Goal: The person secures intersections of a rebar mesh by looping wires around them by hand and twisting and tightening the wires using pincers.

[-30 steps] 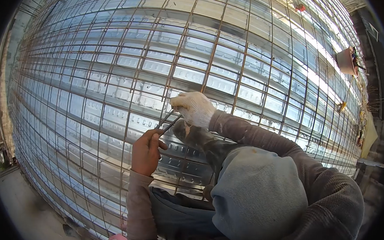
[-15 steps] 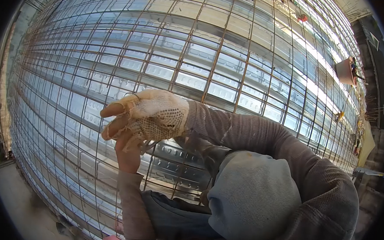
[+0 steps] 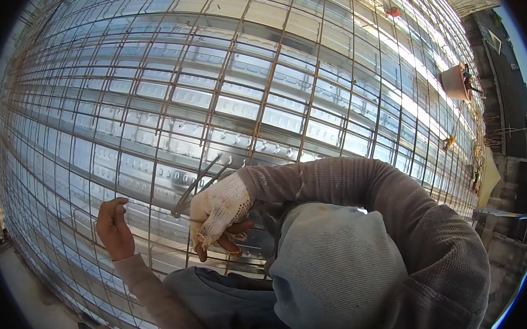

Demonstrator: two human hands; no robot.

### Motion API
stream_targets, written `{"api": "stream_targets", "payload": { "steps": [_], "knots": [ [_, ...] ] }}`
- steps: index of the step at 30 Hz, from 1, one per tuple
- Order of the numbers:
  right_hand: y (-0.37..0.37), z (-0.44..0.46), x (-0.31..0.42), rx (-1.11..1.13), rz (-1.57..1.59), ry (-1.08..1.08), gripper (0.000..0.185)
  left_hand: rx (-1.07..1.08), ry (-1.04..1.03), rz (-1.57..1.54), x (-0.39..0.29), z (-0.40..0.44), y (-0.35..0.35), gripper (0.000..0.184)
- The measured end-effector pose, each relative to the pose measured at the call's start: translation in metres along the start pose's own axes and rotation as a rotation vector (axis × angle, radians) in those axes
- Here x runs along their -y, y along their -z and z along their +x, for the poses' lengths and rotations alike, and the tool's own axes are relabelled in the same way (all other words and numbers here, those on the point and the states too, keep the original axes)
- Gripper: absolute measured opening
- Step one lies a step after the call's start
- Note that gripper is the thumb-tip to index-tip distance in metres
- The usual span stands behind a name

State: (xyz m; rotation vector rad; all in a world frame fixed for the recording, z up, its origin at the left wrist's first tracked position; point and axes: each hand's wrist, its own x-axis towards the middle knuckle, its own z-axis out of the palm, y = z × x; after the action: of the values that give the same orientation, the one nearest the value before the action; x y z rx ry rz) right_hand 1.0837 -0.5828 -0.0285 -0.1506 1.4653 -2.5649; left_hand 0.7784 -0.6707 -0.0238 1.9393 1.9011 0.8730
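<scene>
Two dark metal handles [image 3: 201, 178] sit beside my gloved right hand [image 3: 220, 211]; whether its fingers clamp them, I cannot tell. My bare left hand's [image 3: 115, 230] fingers curl together over rebar mesh [image 3: 275, 62].

The gloved right hand [image 3: 221, 210] curls at seven o'clock above the rebar grid [image 3: 274, 62], steel pincers [image 3: 190, 192] beside it. The bare left hand [image 3: 116, 231] is at eight; a bucket [image 3: 455, 83] at two.
</scene>
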Motion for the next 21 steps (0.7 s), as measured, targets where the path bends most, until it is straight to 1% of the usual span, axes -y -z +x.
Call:
{"api": "stream_targets", "payload": {
  "steps": [1,2,3,4,5,6,7,8,9,10,11,12,13,14,15,16,17,18,19,20,21],
  "knots": [
    [0.004,0.002,0.01,0.089,0.107,0.109,0.044,0.083,0.17,-0.132,-0.002,-0.006,-0.01,0.017],
    [0.004,0.003,0.021,-0.116,0.237,0.38,0.046,0.26,0.247,-0.156,-0.012,-0.005,-0.013,0.018],
    [0.004,0.004,0.033,-0.323,0.365,0.654,0.049,0.326,0.232,-0.166,-0.028,-0.005,-0.021,0.019],
    [0.012,0.001,0.045,-0.462,0.4,0.855,0.047,0.393,0.219,-0.172,-0.052,-0.004,-0.029,0.022],
    [0.032,-0.005,0.059,-0.543,0.343,0.983,0.045,0.456,0.172,-0.191,-0.07,-0.003,-0.033,0.022],
    [0.052,-0.014,0.073,-0.645,0.231,1.062,0.044,0.518,0.127,-0.21,-0.088,-0.002,-0.035,0.023],
    [0.067,-0.022,0.082,-0.775,0.039,1.042,0.043,0.457,0.16,-0.301,-0.109,0.0,-0.032,0.024],
    [0.073,-0.029,0.081,-0.923,-0.26,0.895,0.042,0.46,0.155,-0.297,-0.107,0.001,-0.029,0.024],
    [0.077,-0.031,0.073,-1.074,-0.589,0.624,0.037,0.384,0.135,-0.181,-0.098,0.002,-0.024,0.022],
    [0.053,-0.025,0.07,-1.061,-0.814,0.224,0.031,0.31,0.119,-0.065,-0.089,0.005,-0.021,0.021],
    [0.047,-0.016,0.044,-0.839,-1.013,0.018,0.032,0.226,0.167,-0.077,-0.076,0.008,-0.018,0.015],
    [0.047,0.004,-0.006,-0.649,-0.818,-0.092,0.034,0.23,0.177,-0.074,-0.051,0.005,-0.015,0.015],
    [0.022,0.006,-0.018,-0.437,-0.416,-0.187,0.036,0.248,0.119,-0.104,-0.019,-0.002,-0.014,0.015],
    [0.005,0.001,-0.025,-0.219,-0.019,-0.273,0.038,0.266,0.059,-0.136,-0.008,-0.005,-0.017,0.015],
    [0.006,0.002,-0.026,-0.216,-0.016,-0.273,0.038,0.333,0.043,-0.211,-0.005,-0.012,-0.024,0.011],
    [0.008,0.004,-0.028,-0.055,0.017,-0.135,0.039,0.336,0.048,-0.209,-0.009,-0.017,-0.034,0.011],
    [0.007,0.005,-0.027,0.104,0.052,0.007,0.04,0.405,0.165,-0.328,-0.016,-0.022,-0.046,0.012],
    [0.012,0.0,-0.024,-0.033,0.3,0.215,0.041,0.469,0.282,-0.446,-0.025,-0.025,-0.053,0.013],
    [0.019,-0.007,-0.014,-0.17,0.546,0.421,0.044,0.507,0.269,-0.406,-0.038,-0.026,-0.059,0.016],
    [0.023,0.001,-0.001,-0.21,0.802,0.759,0.05,0.542,0.257,-0.366,-0.053,-0.024,-0.064,0.019],
    [0.043,0.013,0.01,-0.322,0.675,1.052,0.059,0.706,0.218,-0.312,-0.067,-0.015,-0.061,0.026]
  ]
}}
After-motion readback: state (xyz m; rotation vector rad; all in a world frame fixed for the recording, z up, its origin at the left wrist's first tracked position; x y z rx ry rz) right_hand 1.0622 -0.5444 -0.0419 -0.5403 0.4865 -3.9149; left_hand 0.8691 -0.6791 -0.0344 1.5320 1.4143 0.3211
